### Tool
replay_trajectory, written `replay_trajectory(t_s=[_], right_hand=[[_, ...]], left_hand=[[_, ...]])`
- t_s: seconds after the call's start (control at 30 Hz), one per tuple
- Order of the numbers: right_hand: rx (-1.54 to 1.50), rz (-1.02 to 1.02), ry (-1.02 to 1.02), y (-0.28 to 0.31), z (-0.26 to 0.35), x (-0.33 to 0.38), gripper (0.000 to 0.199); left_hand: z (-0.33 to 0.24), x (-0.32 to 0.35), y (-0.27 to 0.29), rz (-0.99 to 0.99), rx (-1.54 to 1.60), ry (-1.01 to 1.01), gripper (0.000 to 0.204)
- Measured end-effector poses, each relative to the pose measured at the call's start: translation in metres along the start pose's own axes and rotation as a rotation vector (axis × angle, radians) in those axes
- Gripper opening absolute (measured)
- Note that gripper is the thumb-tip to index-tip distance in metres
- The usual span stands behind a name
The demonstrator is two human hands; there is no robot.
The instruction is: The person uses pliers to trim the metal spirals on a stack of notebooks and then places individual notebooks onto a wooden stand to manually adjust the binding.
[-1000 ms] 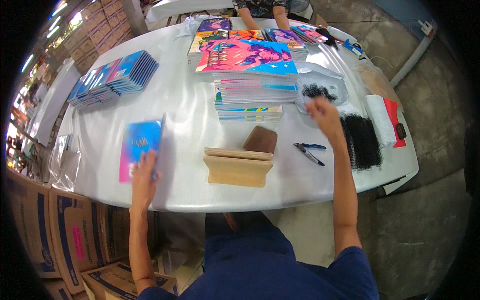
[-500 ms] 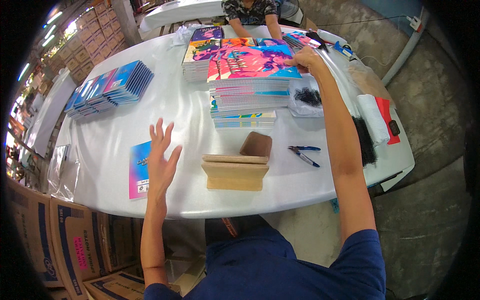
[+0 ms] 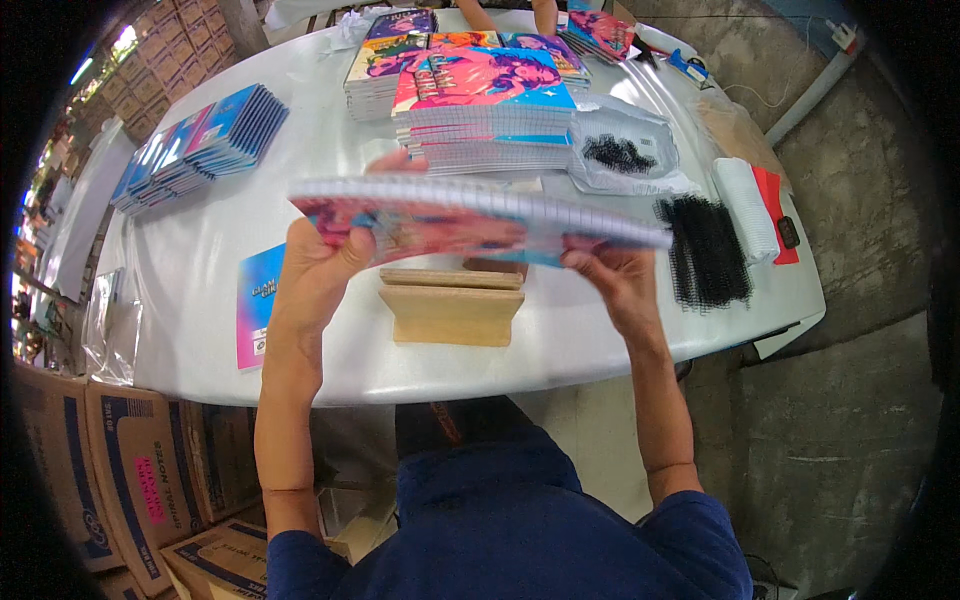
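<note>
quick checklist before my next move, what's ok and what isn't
1. Both hands on the notebook block: ok, left hand and right hand grip opposite ends
2. Page edges even: cannot tell, motion blur
3. A hand free: not ok, both hold the block
4. Wooden stand upright on the table: ok
5. Black binding coils near the right hand: ok, to its right

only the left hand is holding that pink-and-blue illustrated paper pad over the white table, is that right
Not only the left hand: in the head view, the right hand also grips the pink-and-blue illustrated paper pad over the white table.
</note>
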State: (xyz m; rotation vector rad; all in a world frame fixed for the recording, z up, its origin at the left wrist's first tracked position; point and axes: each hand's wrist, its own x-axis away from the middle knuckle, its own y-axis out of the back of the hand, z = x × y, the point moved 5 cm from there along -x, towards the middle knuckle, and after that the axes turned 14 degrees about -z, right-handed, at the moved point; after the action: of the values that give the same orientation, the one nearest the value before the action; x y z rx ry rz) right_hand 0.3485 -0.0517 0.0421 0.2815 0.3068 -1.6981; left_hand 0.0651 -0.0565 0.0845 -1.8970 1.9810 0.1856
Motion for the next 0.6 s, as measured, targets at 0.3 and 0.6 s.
replay_trajectory(t_s=[0.3,0.6], right_hand=[[0.126,-0.018,0.155,-0.001,-0.037,0.029,0.011],[0.228,0.055,0.171,0.004,-0.068,0.043,0.014]], left_hand=[[0.054,0.018,0.008,0.065,0.097,0.137,0.081],[0.058,0.028,0.014,0.091,-0.119,0.109,0.064]])
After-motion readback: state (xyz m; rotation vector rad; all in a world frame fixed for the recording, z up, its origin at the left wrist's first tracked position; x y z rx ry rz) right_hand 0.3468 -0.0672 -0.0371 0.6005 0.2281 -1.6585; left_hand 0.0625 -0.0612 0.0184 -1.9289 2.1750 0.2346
